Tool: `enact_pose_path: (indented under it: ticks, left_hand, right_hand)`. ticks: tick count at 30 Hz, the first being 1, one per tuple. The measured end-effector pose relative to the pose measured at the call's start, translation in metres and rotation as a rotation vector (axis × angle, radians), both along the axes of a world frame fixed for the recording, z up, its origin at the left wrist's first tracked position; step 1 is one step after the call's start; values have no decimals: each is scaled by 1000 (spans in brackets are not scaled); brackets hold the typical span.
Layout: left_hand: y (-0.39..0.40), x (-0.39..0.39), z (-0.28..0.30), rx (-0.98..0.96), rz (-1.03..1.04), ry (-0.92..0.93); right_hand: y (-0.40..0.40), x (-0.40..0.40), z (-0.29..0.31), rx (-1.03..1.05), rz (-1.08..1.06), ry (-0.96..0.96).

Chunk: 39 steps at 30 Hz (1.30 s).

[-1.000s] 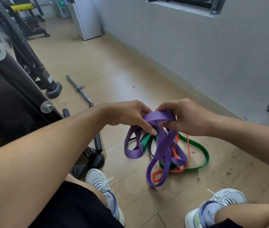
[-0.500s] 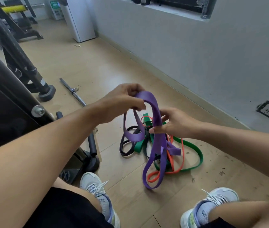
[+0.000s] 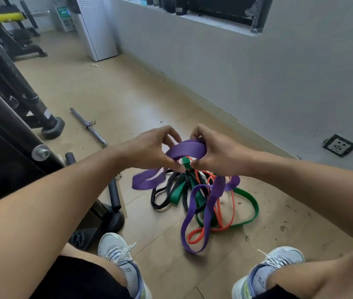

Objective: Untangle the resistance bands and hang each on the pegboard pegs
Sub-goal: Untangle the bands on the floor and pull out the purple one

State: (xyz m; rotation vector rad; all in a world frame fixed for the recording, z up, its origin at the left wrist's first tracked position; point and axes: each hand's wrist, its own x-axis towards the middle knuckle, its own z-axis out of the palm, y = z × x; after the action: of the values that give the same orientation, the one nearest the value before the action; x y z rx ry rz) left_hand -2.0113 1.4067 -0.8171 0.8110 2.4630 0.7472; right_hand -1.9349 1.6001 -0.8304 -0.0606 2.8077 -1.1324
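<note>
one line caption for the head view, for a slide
Both hands, left and right, hold a purple band above tangled green, orange and black bands.

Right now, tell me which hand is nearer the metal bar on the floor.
Left. The left hand is just right of the metal bar; the right hand is farther right.

Soft daylight, wide-angle edge distortion

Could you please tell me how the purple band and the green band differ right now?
The purple band is lifted, held by both the left hand and the right hand; the green band lies on the floor, touched by neither. The purple band looks wider than the green band. Both are flat loops caught in the same tangle.
</note>
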Motion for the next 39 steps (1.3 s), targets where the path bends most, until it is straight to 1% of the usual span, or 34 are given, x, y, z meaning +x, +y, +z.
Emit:
enact_pose_path:
  ticks: [2,5,9,11,13,16,18,20,22,25,28,31,33,34,37,39]
  left_hand:
    - [10,5,0,67,-36,76]
    - [16,9,1,105,-60,124]
    - [11,8,11,114,-61,103]
    - [10,12,15,170,-72,116]
    - [10,16,15,232,-60,149]
    - [8,15,14,304,-36,231]
    - [5,10,13,340,16,285]
    - [0,4,13,347,65,316]
    - [-4,0,15,335,100,294]
    - [-11,-5,18,340,146,198]
    - [-14,-4,22,342,130,113]
    - [-9,2,28,354,145,103]
    - [-3,6,31,429,152,116]
    - [-1,8,32,481,164,115]
    - [-1,9,33,583,201,84]
    - [-9,3,32,523,216,71]
  right_hand:
    - [-8,0,2,7,-13,34]
    - [-7,-3,4,19,-12,61]
    - [9,-1,-7,-58,-32,50]
    - [12,1,-18,-56,-14,15]
    - [14,3,-30,-18,3,-17]
    - [15,3,-39,-16,-36,-22]
    - [17,2,-37,-47,-53,-45]
    - [20,0,-33,-121,-51,-91]
    - [22,-1,-27,-192,-29,-138]
    - [24,-2,-19,-239,-2,-142]
    - [26,-4,-15,-146,19,-123]
    - [24,-5,-18,-20,45,-113]
    - [22,-7,-26,131,0,-55]
    - [20,-8,-31,155,-37,-38]
    - [18,-8,-37,29,-135,-83]
    - [19,-5,-30,-18,-125,-121]
